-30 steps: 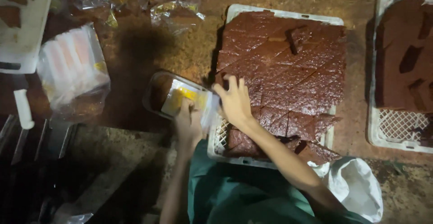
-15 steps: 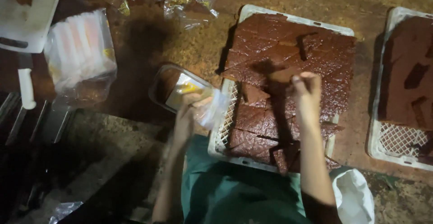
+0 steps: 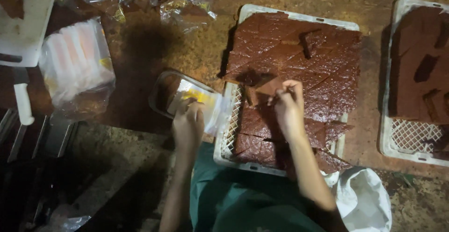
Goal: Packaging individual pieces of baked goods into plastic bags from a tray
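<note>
A triangular brown slab piece [image 3: 269, 88], matte and coarse-grained, is being pinched between the fingertips of the right hand [image 3: 287, 106] and is being held just above the cut slab [image 3: 299, 68]. This dark slab, scored into diamonds and triangles, is lying in a white plastic lattice crate [image 3: 234, 134] directly under those fingers. A clear, glossy plastic bag [image 3: 206, 108] with a yellow patch is being gripped by the curled fingers of the left hand [image 3: 187, 127], just beside the crate's near wall. Beyond the left fingers, a crinkled transparent pack [image 3: 77, 68] of pale sleeves with a small yellow label is lying. Filled clear packets [image 3: 187, 12] with yellow print are being kept farther off, past both hands.
</note>
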